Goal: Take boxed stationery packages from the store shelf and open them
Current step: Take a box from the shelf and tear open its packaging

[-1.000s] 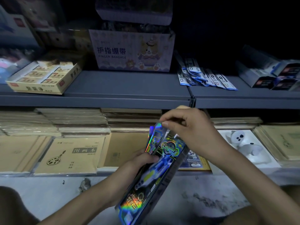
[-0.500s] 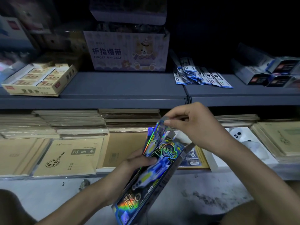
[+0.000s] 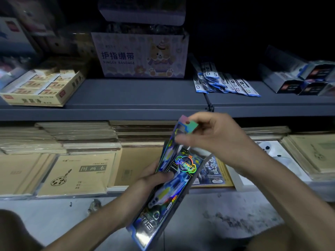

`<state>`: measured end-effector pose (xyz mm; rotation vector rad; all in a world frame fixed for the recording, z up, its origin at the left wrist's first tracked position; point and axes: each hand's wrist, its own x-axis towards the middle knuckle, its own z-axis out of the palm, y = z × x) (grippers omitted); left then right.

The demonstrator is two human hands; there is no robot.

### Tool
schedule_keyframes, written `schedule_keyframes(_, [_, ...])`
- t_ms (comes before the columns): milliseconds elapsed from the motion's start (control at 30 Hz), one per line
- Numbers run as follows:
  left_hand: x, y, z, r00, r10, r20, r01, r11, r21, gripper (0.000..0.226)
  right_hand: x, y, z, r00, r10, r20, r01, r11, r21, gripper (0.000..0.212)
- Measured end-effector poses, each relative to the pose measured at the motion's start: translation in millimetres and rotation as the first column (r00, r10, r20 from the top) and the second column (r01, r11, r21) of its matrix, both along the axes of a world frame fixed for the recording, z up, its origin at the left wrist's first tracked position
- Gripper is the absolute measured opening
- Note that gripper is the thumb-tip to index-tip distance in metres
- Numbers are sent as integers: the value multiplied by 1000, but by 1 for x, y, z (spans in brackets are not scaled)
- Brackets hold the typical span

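A long holographic blue stationery box (image 3: 168, 196) lies tilted in front of the lower shelf, its far end pointing up and away. My left hand (image 3: 154, 178) grips the box around its middle, thumb across the printed front. My right hand (image 3: 210, 140) pinches the shiny top flap (image 3: 186, 124) of the box between thumb and fingers. The flap stands lifted away from the box's upper end. I cannot see what is inside the box.
The grey upper shelf (image 3: 126, 95) carries a yellow eraser carton (image 3: 45, 87), a finger bandage box (image 3: 143, 55), blue refill packs (image 3: 224, 84) and dark boxes (image 3: 301, 80). Below lie stacks of brown drawing books (image 3: 76, 173). The grey floor (image 3: 54, 220) is underneath.
My right hand has pulled the top flap upward and further away from the box. The box has tilted slightly more upright in my left hand.
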<state>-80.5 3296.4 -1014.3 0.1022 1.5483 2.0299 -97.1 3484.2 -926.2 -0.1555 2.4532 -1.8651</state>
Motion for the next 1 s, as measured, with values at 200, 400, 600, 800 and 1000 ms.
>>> schedule_keyframes(200, [3,0,-5,999,21,-36,-22,999,-30,59,4,-7,-9,996,25,90,-43,978,205,30])
schedule_keyframes(400, [-6,-2,-13,999,41,10,-41,999,-35,46,5,-4,3,999,-11,-48,16,993,118,19])
schedule_keyframes(600, [-5,-11,-22,996,27,-81,-35,994,-99,53,6,12,19,985,-77,-154,66,995,-75,25])
schedule_keyframes(800, [-4,-14,-20,974,69,-215,-108,979,-175,49,10,14,25,944,-263,-200,232,958,-166,18])
schedule_keyframes(1000, [3,-16,-12,861,105,-498,-243,945,-221,41,23,16,29,865,-338,-371,339,938,-66,40])
